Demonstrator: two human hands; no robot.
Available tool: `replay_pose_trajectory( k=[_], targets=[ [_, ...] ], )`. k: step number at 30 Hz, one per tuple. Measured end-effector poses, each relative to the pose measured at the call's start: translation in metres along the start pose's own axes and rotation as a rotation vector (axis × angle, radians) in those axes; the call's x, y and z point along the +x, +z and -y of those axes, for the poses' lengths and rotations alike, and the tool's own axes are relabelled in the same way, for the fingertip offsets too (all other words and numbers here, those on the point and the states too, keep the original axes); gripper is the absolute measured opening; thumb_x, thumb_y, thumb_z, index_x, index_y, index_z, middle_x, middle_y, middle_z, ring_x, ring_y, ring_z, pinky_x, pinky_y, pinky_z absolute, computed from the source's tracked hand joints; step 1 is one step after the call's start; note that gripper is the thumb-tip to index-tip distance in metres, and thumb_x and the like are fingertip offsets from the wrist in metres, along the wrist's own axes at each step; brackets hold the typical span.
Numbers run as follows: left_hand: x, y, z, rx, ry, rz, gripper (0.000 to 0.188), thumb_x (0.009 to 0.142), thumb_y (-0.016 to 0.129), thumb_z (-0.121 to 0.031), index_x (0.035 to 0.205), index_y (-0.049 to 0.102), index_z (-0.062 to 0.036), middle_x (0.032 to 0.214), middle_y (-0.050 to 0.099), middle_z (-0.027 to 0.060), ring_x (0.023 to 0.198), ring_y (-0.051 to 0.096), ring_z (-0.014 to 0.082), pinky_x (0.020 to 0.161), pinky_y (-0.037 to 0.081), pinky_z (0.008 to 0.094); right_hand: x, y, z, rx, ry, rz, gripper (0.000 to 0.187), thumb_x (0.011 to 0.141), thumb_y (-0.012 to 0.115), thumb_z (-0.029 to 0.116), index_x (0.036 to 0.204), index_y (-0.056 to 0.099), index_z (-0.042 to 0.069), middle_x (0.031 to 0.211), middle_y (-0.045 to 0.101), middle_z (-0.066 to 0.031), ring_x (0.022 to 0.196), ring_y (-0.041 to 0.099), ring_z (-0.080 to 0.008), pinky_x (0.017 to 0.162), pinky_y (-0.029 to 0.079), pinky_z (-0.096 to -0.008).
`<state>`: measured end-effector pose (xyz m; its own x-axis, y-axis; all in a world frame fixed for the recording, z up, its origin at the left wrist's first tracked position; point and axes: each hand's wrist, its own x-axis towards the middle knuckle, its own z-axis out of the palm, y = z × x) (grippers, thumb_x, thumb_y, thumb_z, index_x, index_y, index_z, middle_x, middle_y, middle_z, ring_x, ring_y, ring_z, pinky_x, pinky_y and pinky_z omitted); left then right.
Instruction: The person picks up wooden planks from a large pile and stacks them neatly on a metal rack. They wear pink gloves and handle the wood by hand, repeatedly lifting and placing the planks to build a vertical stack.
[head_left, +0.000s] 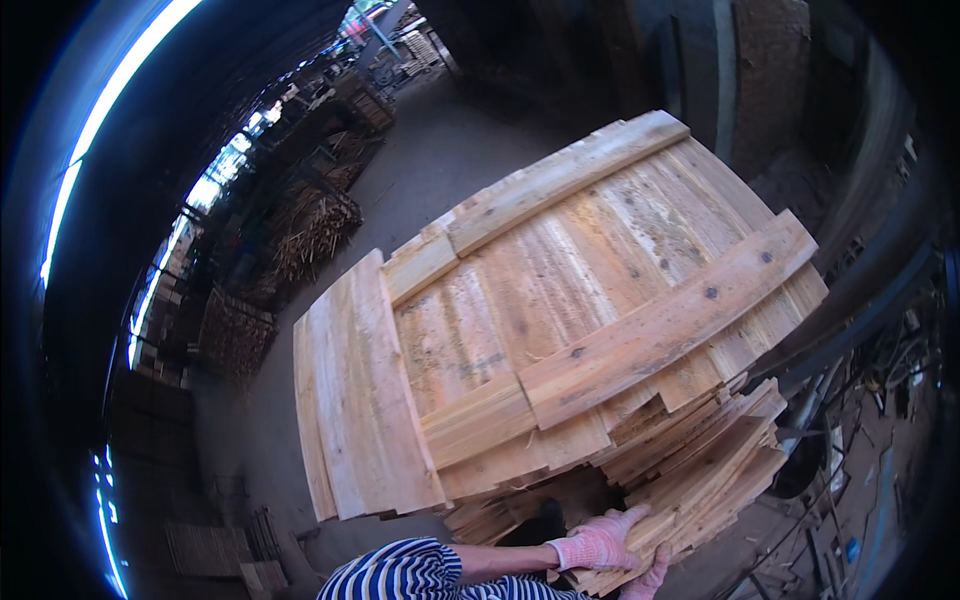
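My left hand (598, 541), in a pink-and-white knit glove, grips the near end of a bundle of rough wooden boards (705, 475). The striped sleeve (395, 572) of that arm comes in from the lower left. Against the bundle's lower edge is my right hand (650, 578), gloved alike and closed on the boards; the picture's lower edge cuts it off. Just beyond my hands lies a broad layer of pale planks (540, 300) side by side. Two longer strips of boards (670, 325) lie across them, and wider planks (365, 400) cover the left end.
More boards (490, 520) show beneath the layer. Bundles of thin wood (315, 225) stand along the left beyond a grey floor (430, 150). Scraps and rods (840, 500) litter the ground at right, near a dark curved bar (850, 310). Upright panels (765, 80) stand at the back right.
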<state>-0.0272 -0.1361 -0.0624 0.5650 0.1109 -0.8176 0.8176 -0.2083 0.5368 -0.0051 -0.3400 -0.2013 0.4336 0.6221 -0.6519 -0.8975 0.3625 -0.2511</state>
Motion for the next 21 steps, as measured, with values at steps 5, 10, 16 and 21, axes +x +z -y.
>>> replay_pose_trajectory(
  k=[5,10,16,21],
  targets=[
    [-0.065,0.003,-0.017,-0.093,0.408,-0.209,0.118,0.068,0.087,-0.042,0.163,0.024,-0.0120,0.140,0.051,0.0279,0.128,0.053,0.0478,0.109,0.045,0.0474,-0.048,0.055,0.057,-0.299,-0.001,-0.085,0.092,0.091,0.064,0.063,0.159,0.032,0.008,0.155,0.045,-0.0178,0.140,0.046,-0.0340,0.115,0.042,-0.0491],
    [-0.124,-0.018,-0.020,-0.315,0.954,-0.412,0.074,0.093,0.062,-0.044,0.155,0.039,-0.0108,0.135,0.057,0.0268,0.116,0.061,0.0401,0.097,0.052,0.0473,-0.041,0.119,0.091,-0.977,-0.278,0.028,0.089,0.088,0.068,0.058,0.156,0.038,0.008,0.153,0.047,-0.0191,0.139,0.047,-0.0365,0.114,0.042,-0.0493],
    [-0.162,-0.159,-0.108,-0.598,1.114,-0.598,0.136,0.060,0.095,-0.040,0.164,0.013,-0.0068,0.155,0.040,0.0203,0.147,0.035,0.0343,0.123,0.027,0.0438,-0.001,0.193,0.116,-1.891,-0.941,0.323,0.085,0.085,0.073,0.053,0.151,0.046,0.007,0.151,0.049,-0.0206,0.137,0.049,-0.0395,0.112,0.042,-0.0495],
    [-0.230,-0.216,-0.111,-0.775,1.451,-0.651,0.133,0.062,0.096,-0.031,0.164,0.014,-0.0082,0.163,0.029,0.0153,0.153,0.021,0.0301,0.127,0.016,0.0410,0.048,0.303,0.118,-1.619,-0.959,0.772,0.075,0.087,0.075,0.041,0.147,0.048,0.005,0.147,0.049,-0.0218,0.131,0.051,-0.0389,0.105,0.046,-0.0453]
  ],
)
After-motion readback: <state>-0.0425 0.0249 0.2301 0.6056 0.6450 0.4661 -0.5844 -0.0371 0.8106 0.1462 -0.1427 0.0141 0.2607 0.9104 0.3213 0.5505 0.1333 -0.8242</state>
